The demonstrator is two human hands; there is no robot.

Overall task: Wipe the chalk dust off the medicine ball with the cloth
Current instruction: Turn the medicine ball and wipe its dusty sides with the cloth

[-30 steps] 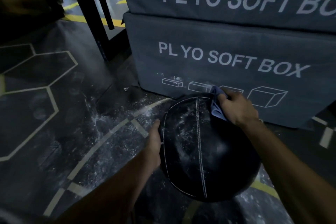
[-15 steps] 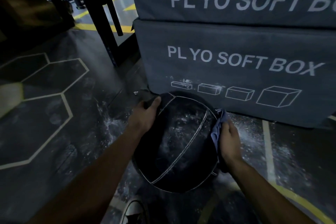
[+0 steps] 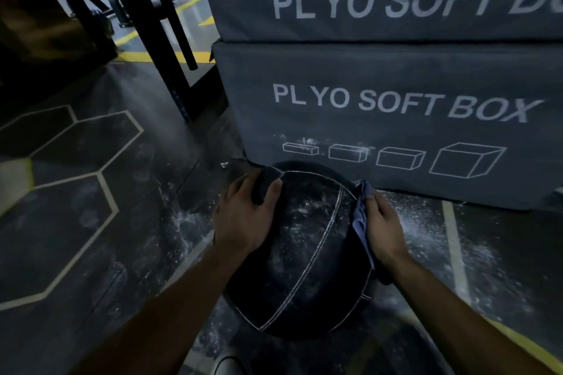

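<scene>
Medicine ball (image 3: 304, 256): black, white-stitched seams, chalk flecks across its top panel, sat on the dusty floor (image 3: 128, 253) just before the stacked plyo boxes (image 3: 396, 119). Left hand (image 3: 243, 219) lay spread over its upper left, fingers curved to the surface; right hand (image 3: 380, 225) pressed the blue cloth (image 3: 361, 216) against its right flank. Risk, as judged: ball rolling under the wipe and picking up floor chalk.

A single head-worn wide-angle view looks forward and steeply down from close above, over both forearms to a round black stitched leather ball (image 3: 304, 253) on the dark rubber gym floor (image 3: 91, 222).
</scene>
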